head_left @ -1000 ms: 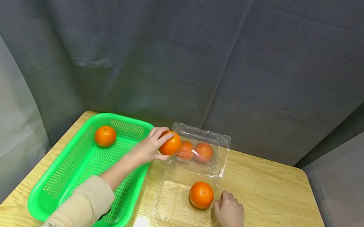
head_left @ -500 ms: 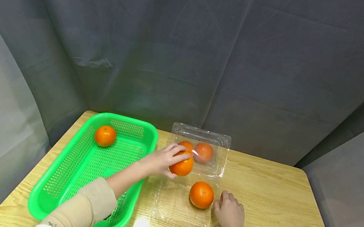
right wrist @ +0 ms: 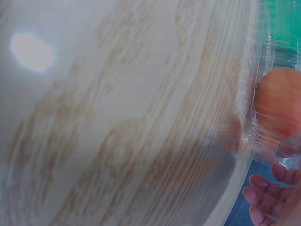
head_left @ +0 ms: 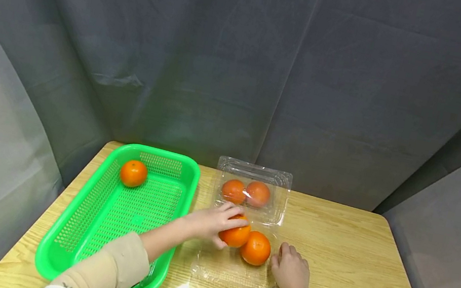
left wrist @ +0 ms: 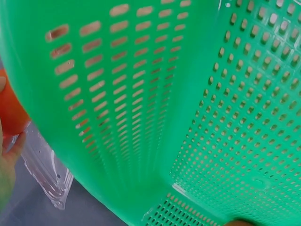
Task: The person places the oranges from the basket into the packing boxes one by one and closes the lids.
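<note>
My left hand grips an orange from the left, over the near part of a clear plastic clamshell box. This orange overlaps a second orange sitting in that part. Through the clear plastic farther back show two more oranges, a left one and a right one. Beside the box's right edge rests my right hand, its fingers loosely bent. In the right wrist view those fingers hold nothing, close to the box wall. The left wrist view catches the held orange at its left edge.
A green perforated basket stands left of the box, with one orange at its back left. My left forearm crosses the basket's near right rim. Grey curtains enclose the wooden table at the back and sides.
My left hand has carried its orange from the basket's right rim, rightward and nearer, to beside the orange in the box. The right hand has stayed in place.
</note>
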A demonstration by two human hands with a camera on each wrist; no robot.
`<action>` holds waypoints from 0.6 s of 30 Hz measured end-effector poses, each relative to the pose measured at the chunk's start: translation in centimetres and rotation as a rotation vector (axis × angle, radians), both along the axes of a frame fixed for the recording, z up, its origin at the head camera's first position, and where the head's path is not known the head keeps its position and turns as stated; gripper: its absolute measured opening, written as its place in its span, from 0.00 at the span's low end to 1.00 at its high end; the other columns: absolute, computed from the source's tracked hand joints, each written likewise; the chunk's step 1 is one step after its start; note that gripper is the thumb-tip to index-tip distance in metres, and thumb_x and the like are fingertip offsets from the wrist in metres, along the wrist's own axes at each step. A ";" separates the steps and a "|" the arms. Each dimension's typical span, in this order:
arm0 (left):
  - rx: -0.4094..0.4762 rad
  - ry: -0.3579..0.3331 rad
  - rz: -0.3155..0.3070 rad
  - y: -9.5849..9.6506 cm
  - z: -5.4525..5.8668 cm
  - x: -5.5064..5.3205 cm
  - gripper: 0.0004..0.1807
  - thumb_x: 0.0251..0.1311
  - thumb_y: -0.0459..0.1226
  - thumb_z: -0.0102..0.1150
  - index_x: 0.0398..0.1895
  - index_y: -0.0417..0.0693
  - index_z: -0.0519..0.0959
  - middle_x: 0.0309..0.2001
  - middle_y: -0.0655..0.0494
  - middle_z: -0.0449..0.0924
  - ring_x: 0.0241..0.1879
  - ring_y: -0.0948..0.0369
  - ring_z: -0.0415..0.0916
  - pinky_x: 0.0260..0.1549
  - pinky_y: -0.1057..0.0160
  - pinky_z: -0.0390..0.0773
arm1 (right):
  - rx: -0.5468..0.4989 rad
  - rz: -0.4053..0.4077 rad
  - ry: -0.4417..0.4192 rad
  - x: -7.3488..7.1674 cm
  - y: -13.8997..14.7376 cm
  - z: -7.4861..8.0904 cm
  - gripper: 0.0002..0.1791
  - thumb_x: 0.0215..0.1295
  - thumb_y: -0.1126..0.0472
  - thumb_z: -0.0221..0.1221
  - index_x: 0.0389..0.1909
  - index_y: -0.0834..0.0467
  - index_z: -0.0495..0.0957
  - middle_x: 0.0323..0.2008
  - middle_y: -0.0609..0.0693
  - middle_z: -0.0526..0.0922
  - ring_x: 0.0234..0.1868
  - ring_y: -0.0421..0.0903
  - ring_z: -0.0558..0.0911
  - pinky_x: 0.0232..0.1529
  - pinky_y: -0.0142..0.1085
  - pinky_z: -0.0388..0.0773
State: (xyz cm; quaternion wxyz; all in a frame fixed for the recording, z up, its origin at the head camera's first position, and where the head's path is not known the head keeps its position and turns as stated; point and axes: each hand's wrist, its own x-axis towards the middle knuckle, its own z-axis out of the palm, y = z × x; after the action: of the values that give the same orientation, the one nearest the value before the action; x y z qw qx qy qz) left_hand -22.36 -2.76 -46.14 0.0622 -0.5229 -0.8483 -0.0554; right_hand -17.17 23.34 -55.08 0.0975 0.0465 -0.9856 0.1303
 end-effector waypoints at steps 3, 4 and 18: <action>-0.041 -0.017 -0.003 0.3 -0.3 0.3 0.38 0.43 0.48 0.66 0.62 0.53 0.66 0.59 0.52 0.62 0.57 0.55 0.59 0.50 0.63 0.72 | 0.000 0.002 0.005 0.0 0.0 0.0 0.07 0.54 0.59 0.55 0.25 0.58 0.67 0.21 0.49 0.68 0.22 0.48 0.70 0.23 0.43 0.66; -0.054 -0.018 -0.004 0.4 -0.4 0.4 0.38 0.44 0.48 0.65 0.62 0.53 0.65 0.59 0.52 0.61 0.57 0.55 0.59 0.50 0.64 0.71 | 0.000 0.002 0.006 0.0 0.0 0.0 0.07 0.54 0.59 0.55 0.25 0.58 0.67 0.20 0.49 0.68 0.22 0.48 0.70 0.23 0.43 0.66; -0.152 -0.016 -0.061 1.3 -0.8 1.7 0.38 0.45 0.51 0.64 0.62 0.56 0.65 0.60 0.53 0.61 0.57 0.58 0.60 0.51 0.68 0.70 | -0.001 0.000 0.001 0.0 0.0 0.0 0.08 0.54 0.59 0.55 0.24 0.57 0.66 0.20 0.48 0.67 0.21 0.47 0.69 0.23 0.41 0.64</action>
State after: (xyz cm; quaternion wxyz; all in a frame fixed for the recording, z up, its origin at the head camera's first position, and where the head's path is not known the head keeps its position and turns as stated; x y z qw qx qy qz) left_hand -20.64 -1.43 -46.96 0.0139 -0.5515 -0.8341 0.0030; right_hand -17.14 23.35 -55.11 0.0980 0.0463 -0.9855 0.1309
